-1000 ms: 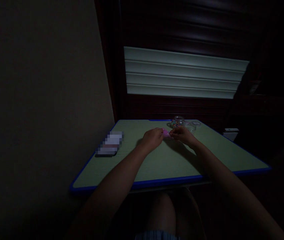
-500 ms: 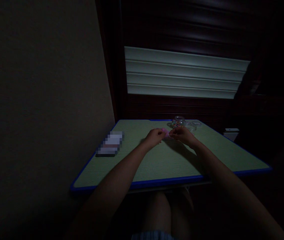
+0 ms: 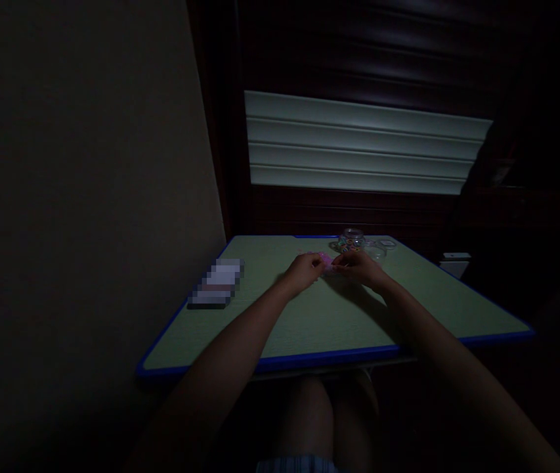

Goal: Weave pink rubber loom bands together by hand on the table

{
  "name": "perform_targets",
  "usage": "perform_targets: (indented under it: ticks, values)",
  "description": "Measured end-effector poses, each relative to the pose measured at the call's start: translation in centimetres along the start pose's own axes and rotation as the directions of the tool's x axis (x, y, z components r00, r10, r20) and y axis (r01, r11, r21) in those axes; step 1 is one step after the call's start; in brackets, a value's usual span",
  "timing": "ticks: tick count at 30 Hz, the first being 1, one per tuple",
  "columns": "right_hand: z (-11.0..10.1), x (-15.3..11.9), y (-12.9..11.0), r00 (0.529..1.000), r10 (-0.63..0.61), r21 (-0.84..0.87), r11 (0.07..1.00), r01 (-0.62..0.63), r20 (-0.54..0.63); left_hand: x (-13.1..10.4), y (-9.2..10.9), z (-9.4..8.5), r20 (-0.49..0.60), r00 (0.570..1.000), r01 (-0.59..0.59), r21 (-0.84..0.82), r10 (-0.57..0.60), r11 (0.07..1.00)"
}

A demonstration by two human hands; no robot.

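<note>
Over the far middle of the green table (image 3: 270,328), both hands meet at a small pink thing (image 3: 327,260) whose kind I cannot make out. My left hand (image 3: 303,270) is closed, its thumb and fingers pinching the left side of it. From the right, my right hand (image 3: 360,268) pinches the other side with its fingertips. My fingers cover much of the pink thing. Just beyond my right hand stands a clear round jar (image 3: 351,240) with small multicoloured pieces inside.
Beside the jar lie a clear dish-like piece (image 3: 376,251) and a clear round lid (image 3: 387,244). A blurred-out flat object (image 3: 217,284) rests at the table's left edge, near the wall (image 3: 87,197). A blue rim (image 3: 329,357) borders the table.
Both hands stay at nearly the same place, with only slight finger movement around the pink thing. A bit of pink that hung below my left hand no longer shows.
</note>
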State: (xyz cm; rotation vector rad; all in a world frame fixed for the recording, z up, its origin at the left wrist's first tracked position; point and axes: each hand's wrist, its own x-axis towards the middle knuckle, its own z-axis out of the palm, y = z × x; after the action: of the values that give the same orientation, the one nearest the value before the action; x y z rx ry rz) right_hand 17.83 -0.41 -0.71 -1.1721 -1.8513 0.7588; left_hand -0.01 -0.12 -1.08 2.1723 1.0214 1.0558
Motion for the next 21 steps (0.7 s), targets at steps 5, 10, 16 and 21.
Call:
perform_targets:
  ticks: [5, 10, 16, 21]
  values:
    - [0.0, -0.15, -0.22, 0.999, 0.04, -0.006, 0.999, -0.04, -0.008, -0.14, 0.3, -0.15, -0.004, 1.0, 0.01, 0.04, -0.01, 0.999]
    - [0.04, -0.12, -0.28, 0.998, 0.054, 0.02, 0.998, -0.054, 0.014, -0.25, 0.49, -0.21, -0.012, 1.0, 0.003, 0.045, -0.003, 0.999]
    - [0.13, -0.07, -0.28, 0.998, 0.065, 0.081, 0.995, -0.066, 0.016, -0.01, 0.01, -0.12, -0.008, 1.0, -0.011, 0.051, 0.012, 0.999]
    - [0.21, -0.15, -0.51, 0.998, 0.063, 0.099, 0.993, -0.065, 0.02, 0.06, -0.19, -0.08, -0.013, 1.0, -0.021, 0.057, 0.022, 0.998]
